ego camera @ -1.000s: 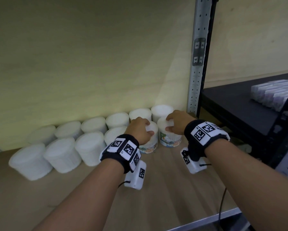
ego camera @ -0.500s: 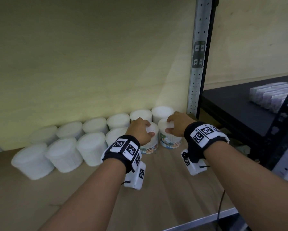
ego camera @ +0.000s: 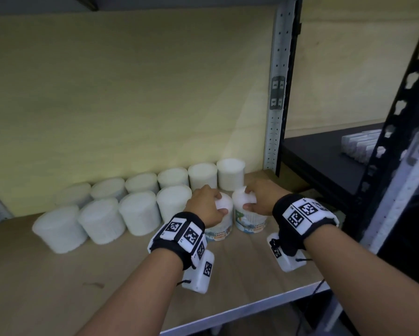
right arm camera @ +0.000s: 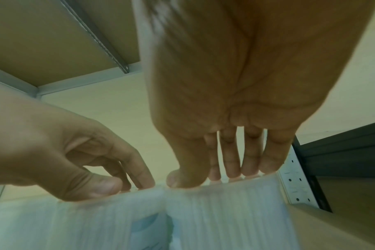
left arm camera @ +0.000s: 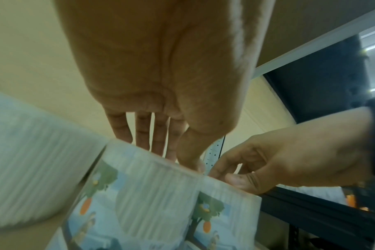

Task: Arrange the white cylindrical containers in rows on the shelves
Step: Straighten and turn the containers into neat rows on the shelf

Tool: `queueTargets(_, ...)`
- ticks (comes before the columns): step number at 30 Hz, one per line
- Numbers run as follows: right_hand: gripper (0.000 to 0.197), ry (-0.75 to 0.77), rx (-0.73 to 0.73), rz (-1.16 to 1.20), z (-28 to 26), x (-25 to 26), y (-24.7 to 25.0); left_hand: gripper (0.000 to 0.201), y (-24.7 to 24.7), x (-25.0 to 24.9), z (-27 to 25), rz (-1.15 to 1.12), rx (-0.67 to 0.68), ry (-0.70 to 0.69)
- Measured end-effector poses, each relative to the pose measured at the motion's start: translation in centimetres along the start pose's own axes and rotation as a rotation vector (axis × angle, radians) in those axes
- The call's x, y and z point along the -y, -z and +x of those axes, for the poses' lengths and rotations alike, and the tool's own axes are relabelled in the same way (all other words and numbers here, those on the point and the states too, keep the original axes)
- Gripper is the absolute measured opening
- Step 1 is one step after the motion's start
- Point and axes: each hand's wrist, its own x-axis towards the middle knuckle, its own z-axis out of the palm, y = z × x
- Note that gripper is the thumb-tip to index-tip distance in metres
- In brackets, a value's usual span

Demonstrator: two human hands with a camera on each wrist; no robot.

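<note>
- Right now the person is standing at a wooden shelf (ego camera: 121,284) and is reaching in with both arms.
- Her or his left hand (ego camera: 204,209) is gripping the left labelled container (ego camera: 221,225) from above; the fingers are curling over its white top and the thumb is pressing on the near edge.
- The right hand (ego camera: 264,198) is gripping the right labelled container (ego camera: 249,219) in the same way, with the fingers bent over the far rim and the thumb on the near side.
- Both containers are standing upright on the shelf board, touching each other, at the right end of the front row.
- Their labels with a picture and the words "COTTON BUDS" are facing the person.
- Four more white containers (ego camera: 138,213) are making up the rest of the front row to the left, close side by side.
- Behind them a back row (ego camera: 202,175) of white containers is running along the pale back wall (ego camera: 131,93), up to the grey metal post (ego camera: 276,93).
- Both wrists are wearing black bands with printed square markers, and a small white camera box is hanging under each.
- On the right, a darker shelf (ego camera: 324,161) is carrying some pale packs (ego camera: 358,144); these are too blurred to tell more.
</note>
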Motion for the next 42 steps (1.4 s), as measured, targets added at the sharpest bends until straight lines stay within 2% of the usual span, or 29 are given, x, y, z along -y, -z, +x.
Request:
queueTargets(10, 0.057, -0.020, -0.011, 0.051, -8.0, -1.0, -1.2, 0.048, -1.1, -2.4, -7.5, 0.018, -0.006, -0.078)
queueTargets(19, 0.056, -0.018, -0.008, 0.061, -12.8, -1.7, -1.4, 0.046, -1.3, -4.3, -12.3, 0.006, -0.001, -0.117)
queueTargets(34, 0.056, -0.045, -0.005, 0.151, -13.2, -1.8, -2.0, 0.046, -1.5, -4.5, -13.4, -0.019, -0.032, -0.092)
queueTargets(42, 0.058, -0.037, 0.008, 0.136, -13.2, -1.7, -1.5, 0.047, -1.3, -4.4, -13.1, -0.035, 0.001, -0.099)
